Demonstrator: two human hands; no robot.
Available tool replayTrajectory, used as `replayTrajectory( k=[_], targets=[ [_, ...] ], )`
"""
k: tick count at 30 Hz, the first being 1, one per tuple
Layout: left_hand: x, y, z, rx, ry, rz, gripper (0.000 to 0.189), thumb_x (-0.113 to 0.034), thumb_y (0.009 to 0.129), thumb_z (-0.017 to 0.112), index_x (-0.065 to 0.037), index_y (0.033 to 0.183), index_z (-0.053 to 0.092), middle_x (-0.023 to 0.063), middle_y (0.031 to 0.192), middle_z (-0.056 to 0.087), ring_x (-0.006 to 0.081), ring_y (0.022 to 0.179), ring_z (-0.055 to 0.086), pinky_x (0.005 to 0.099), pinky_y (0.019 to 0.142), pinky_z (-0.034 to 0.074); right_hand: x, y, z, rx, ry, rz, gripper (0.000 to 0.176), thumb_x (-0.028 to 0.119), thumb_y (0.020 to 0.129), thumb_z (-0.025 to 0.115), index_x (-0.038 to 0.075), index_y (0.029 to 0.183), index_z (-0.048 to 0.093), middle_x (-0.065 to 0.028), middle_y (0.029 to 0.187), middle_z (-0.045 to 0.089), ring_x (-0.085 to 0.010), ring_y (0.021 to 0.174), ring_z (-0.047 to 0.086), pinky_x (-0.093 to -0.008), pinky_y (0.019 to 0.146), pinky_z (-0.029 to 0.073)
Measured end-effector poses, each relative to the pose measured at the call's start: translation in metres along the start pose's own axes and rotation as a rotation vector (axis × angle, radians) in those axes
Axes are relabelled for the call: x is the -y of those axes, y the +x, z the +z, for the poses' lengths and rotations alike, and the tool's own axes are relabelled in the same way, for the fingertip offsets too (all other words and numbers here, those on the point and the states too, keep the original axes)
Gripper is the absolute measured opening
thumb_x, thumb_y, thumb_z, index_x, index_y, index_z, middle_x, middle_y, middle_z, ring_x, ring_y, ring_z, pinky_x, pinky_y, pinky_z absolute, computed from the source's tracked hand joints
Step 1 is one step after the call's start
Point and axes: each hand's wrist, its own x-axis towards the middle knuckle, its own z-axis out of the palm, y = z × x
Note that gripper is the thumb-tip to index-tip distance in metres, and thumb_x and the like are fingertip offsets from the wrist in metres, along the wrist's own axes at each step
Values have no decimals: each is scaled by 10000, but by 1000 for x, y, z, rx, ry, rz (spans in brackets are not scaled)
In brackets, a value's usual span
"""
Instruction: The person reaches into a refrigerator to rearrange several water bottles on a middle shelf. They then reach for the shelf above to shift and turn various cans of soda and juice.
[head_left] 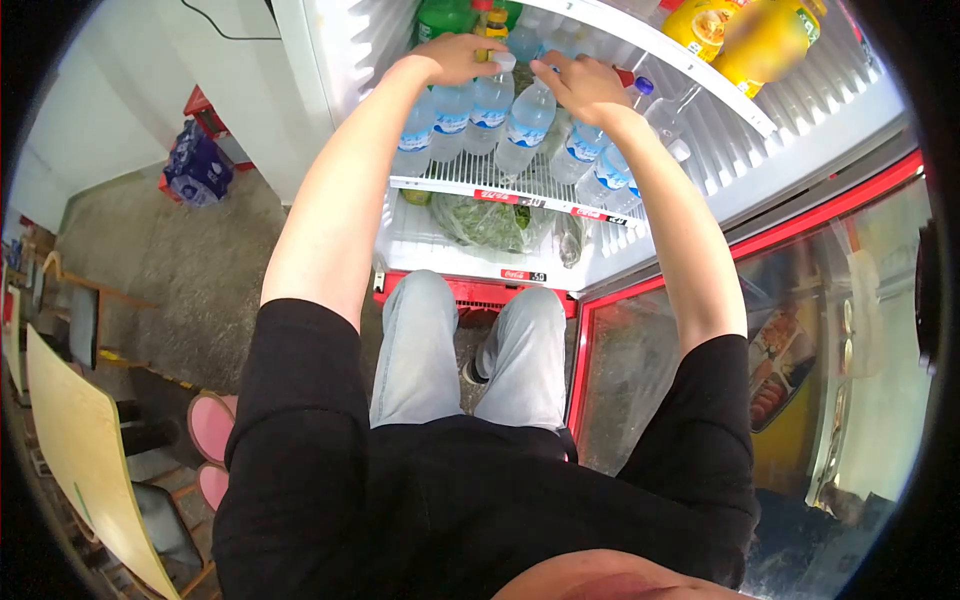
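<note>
My left hand (460, 58) reaches over the bottles on the fridge shelf, its fingers curled at the white cap of a water bottle (490, 105). Just right of it stands another clear water bottle (527, 130) with a blue label, slightly tilted. My right hand (585, 88) pinches that bottle's top between thumb and fingers, hiding its cap. More water bottles (450, 120) stand to the left, and others (580, 150) stand beneath my right wrist. A green bottle (445, 18) and a small yellow-capped bottle (495, 25) are behind my left hand.
The wire shelf (540, 177) has price tags along its front edge. Bagged greens (490, 222) lie on the level below. Yellow packages (740, 45) sit on the upper shelf. The red-framed glass door (640, 370) stands ajar at right. A table (80, 430) and chairs are at left.
</note>
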Motion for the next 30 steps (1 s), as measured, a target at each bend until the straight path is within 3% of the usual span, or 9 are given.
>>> replayTrajectory(
  k=[1,4,7,13,16,19,25,28,30],
  targets=[
    [-4,-4,-3,50,-8,-50,518,-504,959,619,-359,1453,573,111,1439,608,324,1261,620,415,1088,483,3,1,5,24,-20,-28,566,618,1003,477,134,1224,671,-240,1008,735,-431,1024,696,-533,939,526],
    [2,-1,2,-15,24,21,510,-505,958,619,-346,1441,585,117,1403,633,327,1246,628,422,1071,490,8,0,17,34,-76,-23,569,617,975,531,130,1238,666,-246,1013,733,-438,1019,697,-533,940,525],
    [0,-1,1,0,-11,9,519,-504,972,645,-338,1460,585,120,1043,699,244,964,677,375,882,534,2,2,16,100,8,35,563,587,949,582,122,1254,663,-248,1012,734,-446,1019,695,-537,932,531],
    [-4,-4,-1,0,-40,10,529,-507,971,645,-324,1463,580,100,957,712,218,913,686,362,839,532,-26,4,27,-3,-26,-18,535,544,936,598,124,1258,677,-240,1000,739,-431,1019,699,-549,920,537],
    [0,-4,-2,3,-59,55,530,-505,975,641,-307,1463,579,87,900,713,192,868,681,347,794,522,-26,5,18,116,-38,27,567,561,929,595,127,1286,672,-234,1034,738,-426,1042,693,-544,934,532],
    [-1,-1,0,18,-61,31,541,-502,974,644,-290,1467,574,82,889,715,176,841,671,336,766,515,-29,-1,5,27,14,-61,577,586,933,625,63,1152,733,-249,915,737,-418,880,721,-504,801,549],
    [-5,-5,-6,37,-79,48,574,-510,966,660,-243,1465,568,71,891,722,171,839,672,328,752,517,-49,0,-2,250,332,7,713,691,928,597,44,1193,739,-155,884,736,-255,779,691,-398,772,537],
    [-1,0,-3,2,-104,152,604,-539,962,659,-218,1464,560,84,917,719,172,854,671,330,746,515,-55,-5,17,191,446,77,823,788,901,523,39,1144,758,-195,891,734,-313,867,708,-434,827,527],
    [-9,-2,-11,60,-157,52,615,-568,962,648,-195,1444,565,110,950,712,187,866,663,340,752,504,-64,4,18,207,431,67,836,796,898,519,33,1140,761,-187,881,729,-306,860,705,-426,816,525]
  ],
)
